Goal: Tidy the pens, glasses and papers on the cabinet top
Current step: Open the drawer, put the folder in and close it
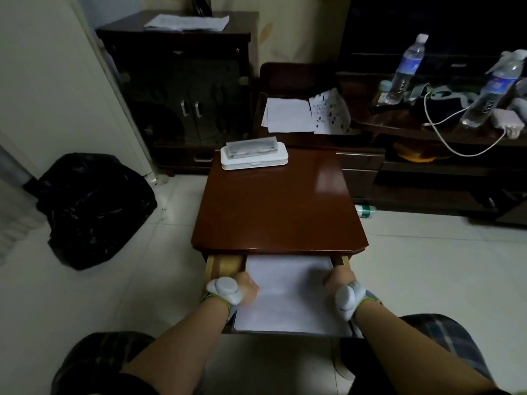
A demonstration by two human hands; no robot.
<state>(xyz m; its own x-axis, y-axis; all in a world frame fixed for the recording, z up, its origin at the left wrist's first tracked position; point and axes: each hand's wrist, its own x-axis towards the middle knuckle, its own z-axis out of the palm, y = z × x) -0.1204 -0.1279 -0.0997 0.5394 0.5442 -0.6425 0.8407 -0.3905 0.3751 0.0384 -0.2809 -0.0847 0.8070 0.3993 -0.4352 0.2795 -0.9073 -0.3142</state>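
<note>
1. Holding a stack of white papers point(288, 292) by both side edges, the person lowers or squares it inside the open drawer point(225, 266) at 6 o'clock of the cabinet top point(273, 206); a grip on each side keeps the sheets flat and aligned as they go in.
2. Left hand point(246, 289), at 9 o'clock of the stack, has its fingers curled over the paper's edge, pinching it; a grey wrist-worn device covers the back of the hand.
3. Right hand point(338, 280), at 3 o'clock of the stack, looks curled onto the opposite edge the same way, though its fingertips are partly hidden.
4. Glasses sit inside a clear case point(252, 146) resting on a white flat box point(253, 158) at 11 o'clock on the cabinet top, stacked neatly near the far corner, probably to leave the surface free.
5. No pens are visible; whether they lie in the white box cannot be told.
6. More loose sheets point(308, 114) lie on the dark unit at 1 o'clock beyond the cabinet, well apart from the drawer.
7. Judging by this, the papers step is nearly done; closing the drawer seems to be what remains.
</note>
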